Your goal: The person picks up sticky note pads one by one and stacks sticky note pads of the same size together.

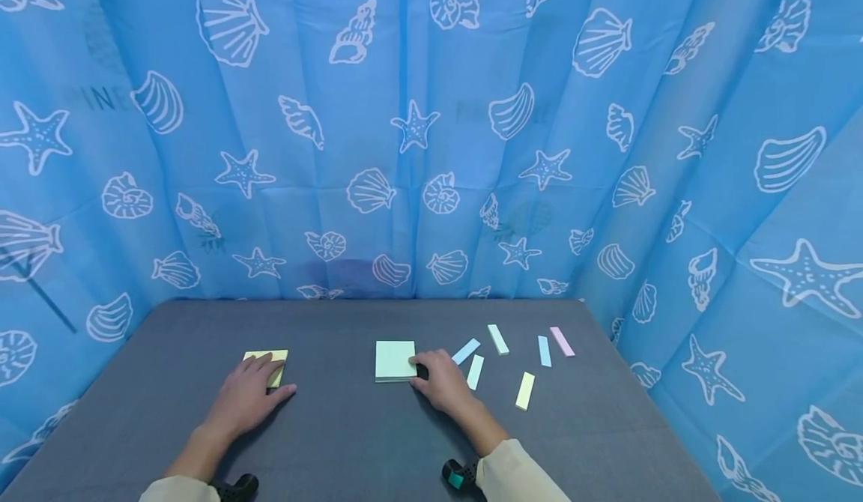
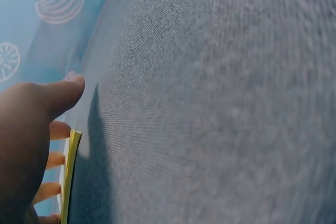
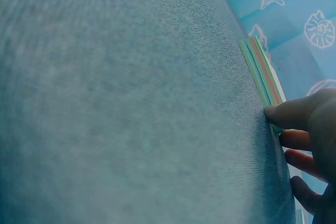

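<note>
A yellow sticky note pad [image 1: 277,376] lies flat at the left of the table. The fingertips of my left hand [image 1: 246,398] rest on it, fingers fairly straight and the thumb apart to the right. In the left wrist view the yellow pad [image 2: 71,174] shows edge-on under those fingers. Near the middle lies a square stack of sticky notes [image 1: 395,360], pale green on top. My right hand [image 1: 445,382] pinches its right side, thumb at the near corner. In the right wrist view the stack [image 3: 261,72] has green, blue and pink layers along its side.
Right of my right hand lie several narrow sticky strips: blue ones [image 1: 466,351] [image 1: 544,351], pale green ones [image 1: 498,339] [image 1: 475,372], a yellow one [image 1: 525,391] and a pink one [image 1: 562,342]. The grey table [image 1: 337,442] meets a blue shell-print curtain [image 1: 418,75] behind and right.
</note>
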Motion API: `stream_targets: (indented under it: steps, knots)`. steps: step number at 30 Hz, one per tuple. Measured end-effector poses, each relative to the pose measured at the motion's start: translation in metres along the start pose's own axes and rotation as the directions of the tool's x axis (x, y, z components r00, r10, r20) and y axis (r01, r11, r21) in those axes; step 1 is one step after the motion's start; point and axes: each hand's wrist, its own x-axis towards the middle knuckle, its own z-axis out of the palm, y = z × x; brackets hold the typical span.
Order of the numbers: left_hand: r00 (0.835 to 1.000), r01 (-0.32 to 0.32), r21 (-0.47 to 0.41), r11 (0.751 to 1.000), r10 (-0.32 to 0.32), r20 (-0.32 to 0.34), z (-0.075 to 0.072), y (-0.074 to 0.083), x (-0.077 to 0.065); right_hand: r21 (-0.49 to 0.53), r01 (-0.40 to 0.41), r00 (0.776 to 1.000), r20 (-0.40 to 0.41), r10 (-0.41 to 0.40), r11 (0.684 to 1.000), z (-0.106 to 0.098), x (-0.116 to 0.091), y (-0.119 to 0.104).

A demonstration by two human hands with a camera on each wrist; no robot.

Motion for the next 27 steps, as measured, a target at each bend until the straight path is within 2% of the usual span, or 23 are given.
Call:
stream_targets:
  steps: [9,19,23,27]
  knots:
    - [0.997,0.006,-0.050,0.999,-0.010,-0.075,0.003,0.011,0.008,-0.005,0.011,1.000,-0.013,-0.011,1.000,0.000,0.000,0.001]
    - [0.980,0.079,-0.061,0.995,-0.088,-0.178,0.008,0.024,0.023,0.008,0.019,1.000,-0.022,-0.019,1.000,0.001,0.000,-0.001]
    - [0.982,0.055,-0.072,0.996,-0.067,-0.178,0.011,0.028,0.026,0.006,0.011,1.000,-0.013,-0.011,1.000,0.001,-0.001,-0.001]
    - [0.988,-0.002,-0.087,0.996,-0.011,-0.154,0.014,0.032,0.030,-0.002,0.014,1.000,-0.020,-0.014,1.000,0.000,-0.001,0.000]
